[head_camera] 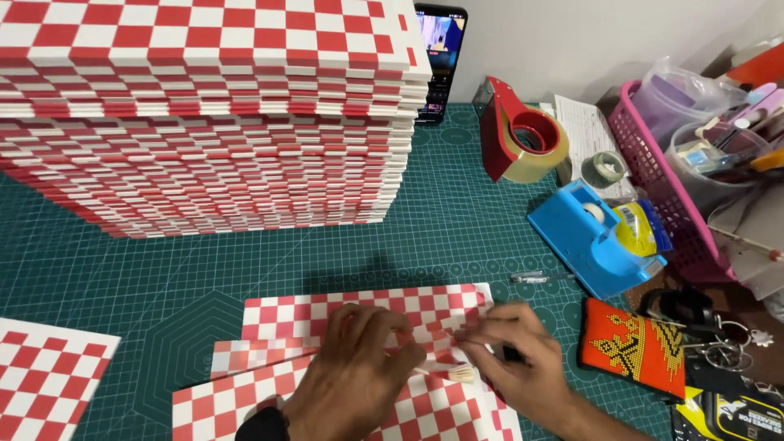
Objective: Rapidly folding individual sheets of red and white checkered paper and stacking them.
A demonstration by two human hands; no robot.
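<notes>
Both hands worked over red-and-white checkered sheets (359,314) lying on the green cutting mat (457,220). The left hand (351,376) pressed the sheets down while the right hand (510,355) held a small brush (449,372) against them. A tall stack of checkered sheets (204,114) stood behind, well apart.

One head-worn camera looks steeply down and forward over the table (457,237), close above the hands, with the wall at the frame's top.

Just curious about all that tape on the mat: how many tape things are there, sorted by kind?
Red handheld tape gun: 1
Blue desk tape dispenser: 1
Loose grey tape roll: 1
Total: 3
</notes>
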